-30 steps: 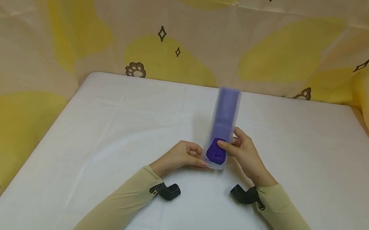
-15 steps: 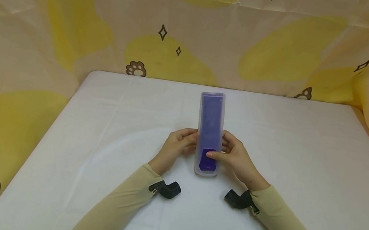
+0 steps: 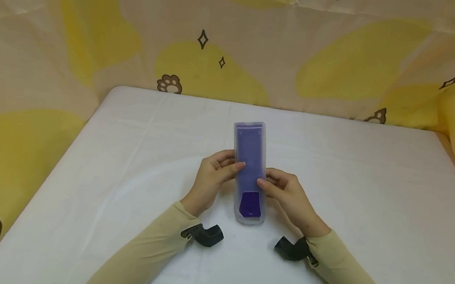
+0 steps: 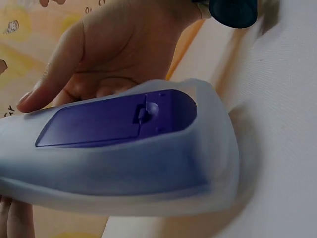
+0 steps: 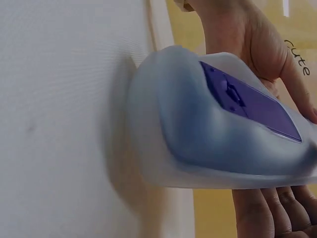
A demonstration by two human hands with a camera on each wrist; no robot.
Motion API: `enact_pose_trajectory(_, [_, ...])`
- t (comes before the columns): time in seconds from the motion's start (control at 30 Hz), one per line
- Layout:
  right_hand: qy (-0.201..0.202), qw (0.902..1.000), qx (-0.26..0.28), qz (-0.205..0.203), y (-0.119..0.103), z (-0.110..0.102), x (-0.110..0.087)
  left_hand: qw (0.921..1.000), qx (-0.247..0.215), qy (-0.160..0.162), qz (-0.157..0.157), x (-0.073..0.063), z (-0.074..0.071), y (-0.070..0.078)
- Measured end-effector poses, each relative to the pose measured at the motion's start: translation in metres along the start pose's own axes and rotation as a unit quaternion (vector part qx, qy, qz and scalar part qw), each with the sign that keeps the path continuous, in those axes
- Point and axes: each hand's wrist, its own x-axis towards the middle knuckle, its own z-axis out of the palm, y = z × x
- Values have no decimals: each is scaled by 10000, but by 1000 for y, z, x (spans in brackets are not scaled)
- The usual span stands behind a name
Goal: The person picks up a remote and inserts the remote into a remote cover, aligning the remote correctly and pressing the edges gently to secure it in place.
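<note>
A purple remote control (image 3: 251, 159) in a translucent silicone sleeve is held above the table with its back facing up. The bare dark purple battery cover (image 3: 250, 205) with its small latch shows at the near end, through an opening in the sleeve. My left hand (image 3: 210, 178) grips the remote's left edge, thumb on top and fingers behind. My right hand (image 3: 291, 197) pinches the right edge a little lower, its thumb just above the battery cover. In the left wrist view, the latch (image 4: 144, 114) is plain to see. The remote's front side is hidden.
A white cloth covers the table (image 3: 161, 124). Behind and at the sides hangs a cream and yellow curtain (image 3: 233, 24) with paw prints. Black wrist cameras (image 3: 209, 235) stick out from both sleeves.
The remote has come left and nearer, and now leans slightly left at its far end. My left hand has moved from its near end up to its left edge; my right thumb has slid off the battery cover.
</note>
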Motion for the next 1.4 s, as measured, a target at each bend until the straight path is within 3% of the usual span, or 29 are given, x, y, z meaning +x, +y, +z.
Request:
enact_pose_trajectory(0.6, [286, 9976, -184, -610, -14, 1, -1, 9980, 204, -181, 564, -5, 6, 24])
enact_pose_trajectory(1.07, [623, 9930, -164, -993, -17, 5, -5, 9937, 553, -227, 944, -8, 8, 30])
enact_pose_trajectory(1.23, [659, 9911, 362, -1095, -14, 6, -4, 9947, 655, -39, 786, -6, 8, 29])
enact_pose_trajectory(1.4, [189, 9827, 1197, -1402, -11, 7, -1, 9966, 617, 104, 528, -5, 7, 29])
